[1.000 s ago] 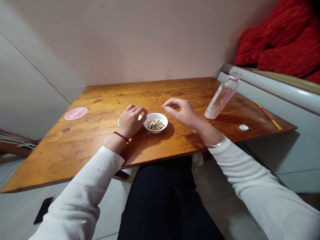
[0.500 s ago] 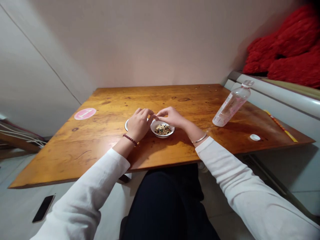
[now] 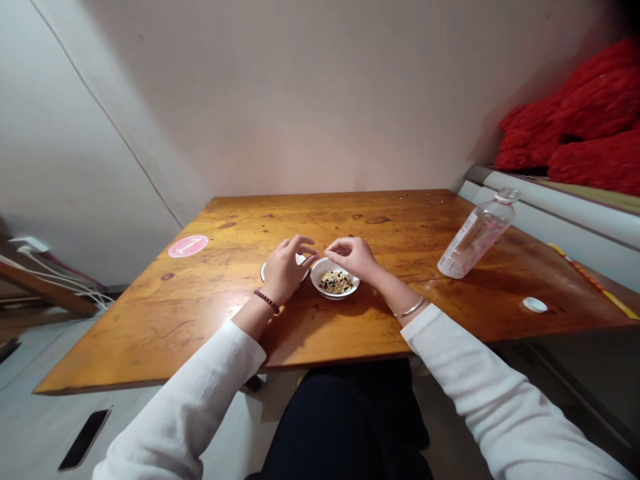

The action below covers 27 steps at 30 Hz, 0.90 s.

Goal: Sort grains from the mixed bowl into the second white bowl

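A white bowl (image 3: 334, 294) of mixed beans and grains (image 3: 337, 283) stands on the wooden table in front of me. To its left a second white bowl (image 3: 263, 272) is mostly covered by my left hand (image 3: 287, 269), so its contents are hidden. That hand hovers over it, fingers bent and the thumb apart from them. My right hand (image 3: 354, 259) is above the far rim of the bean bowl, thumb and forefinger brought together in a pinch. Anything between those fingertips is too small to make out. A small gap separates the two hands.
An uncapped plastic bottle (image 3: 477, 233) stands on the right of the table (image 3: 225, 347), near a white cap (image 3: 535, 305) and a yellow stick (image 3: 595, 283). A pink round sticker (image 3: 188, 246) is at the left. A phone (image 3: 84, 440) lies on the floor.
My hands, whose fingertips met above the bowls, have moved apart. The left fingers have spread from the thumb. The whole view has shifted, so the table appears lower.
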Tool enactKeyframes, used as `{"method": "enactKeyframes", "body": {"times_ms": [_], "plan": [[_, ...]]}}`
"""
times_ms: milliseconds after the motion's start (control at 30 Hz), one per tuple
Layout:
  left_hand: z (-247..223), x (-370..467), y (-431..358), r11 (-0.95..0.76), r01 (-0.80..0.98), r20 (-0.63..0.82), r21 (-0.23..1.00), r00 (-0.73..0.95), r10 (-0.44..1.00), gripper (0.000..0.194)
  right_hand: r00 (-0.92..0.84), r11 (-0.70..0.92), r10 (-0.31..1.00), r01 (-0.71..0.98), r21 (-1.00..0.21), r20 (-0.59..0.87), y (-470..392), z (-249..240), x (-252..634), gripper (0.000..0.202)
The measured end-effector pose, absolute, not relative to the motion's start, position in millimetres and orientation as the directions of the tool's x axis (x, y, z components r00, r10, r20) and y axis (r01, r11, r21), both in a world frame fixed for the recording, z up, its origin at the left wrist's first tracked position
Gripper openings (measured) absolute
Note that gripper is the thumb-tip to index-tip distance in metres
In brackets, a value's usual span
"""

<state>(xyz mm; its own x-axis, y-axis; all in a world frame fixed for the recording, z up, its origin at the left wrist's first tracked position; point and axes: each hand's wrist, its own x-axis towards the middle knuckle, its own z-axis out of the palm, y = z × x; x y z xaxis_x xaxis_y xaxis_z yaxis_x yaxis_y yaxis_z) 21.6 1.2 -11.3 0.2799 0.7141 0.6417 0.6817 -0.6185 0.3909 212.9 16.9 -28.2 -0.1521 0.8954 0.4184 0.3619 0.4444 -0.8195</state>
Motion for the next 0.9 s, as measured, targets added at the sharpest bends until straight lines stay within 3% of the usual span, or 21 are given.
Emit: {"method": "enactKeyframes", "body": {"times_ms": [100,667,900], "plan": [[-12.3,20.9,1.6,-0.599,0.661,0.623,0.453,0.246,0.743,0.028,-0.196,0.465,0.885,0.392,-0.794,0.421,13.3,-28.5,207.4,0.015],[-11.1,18.0,0.9,-0.587,0.665,0.584,0.462,0.270,0.766,0.028,-0.237,0.478,0.878,0.435,-0.763,0.415,10.5,-23.3,206.3,0.010],[-9.3,15.8,1.8,-0.624,0.683,0.593,0.380,0.338,0.731,0.010,-0.234,0.472,0.882,0.457,-0.754,0.410,10.7,-23.8,206.5,0.011]]}}
